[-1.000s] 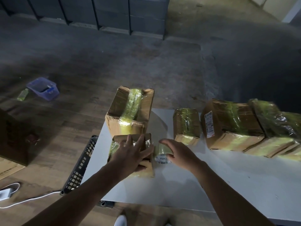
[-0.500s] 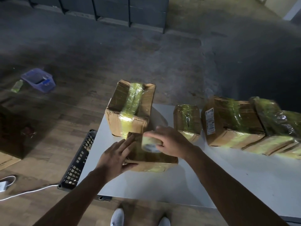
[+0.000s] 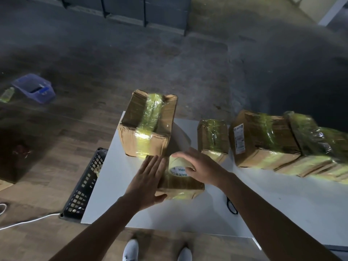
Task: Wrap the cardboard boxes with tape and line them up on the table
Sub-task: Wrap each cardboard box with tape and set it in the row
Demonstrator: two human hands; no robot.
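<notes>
While the left hand (image 3: 146,181) lies flat with straight fingers on the left part of its top, the small cardboard box (image 3: 180,183) sits near the front left of the white table (image 3: 188,215), brown, with shiny yellowish tape across its front edge and top

The right hand (image 3: 204,167) curls over a tape roll (image 3: 178,166) and grips it; the roll rests on the box top, with printed letters showing on its core

At eleven o'clock from this box, just beside it, stands a bigger box (image 3: 148,125) with a tape band running over its middle. At one o'clock is a little wrapped box (image 3: 213,138). At two o'clock is a box with a white label (image 3: 263,140), and more wrapped parcels (image 3: 316,146), blurred, touch it on the right

A black looped thing (image 3: 232,206) lies on the table at four o'clock, partly hidden by the right forearm. A black crate (image 3: 84,185) stands against the table's left edge at nine o'clock. On the floor at ten o'clock, well apart, are a blue tub (image 3: 34,87) and a bottle (image 3: 7,94); a white cable (image 3: 28,221) runs at eight o'clock
</notes>
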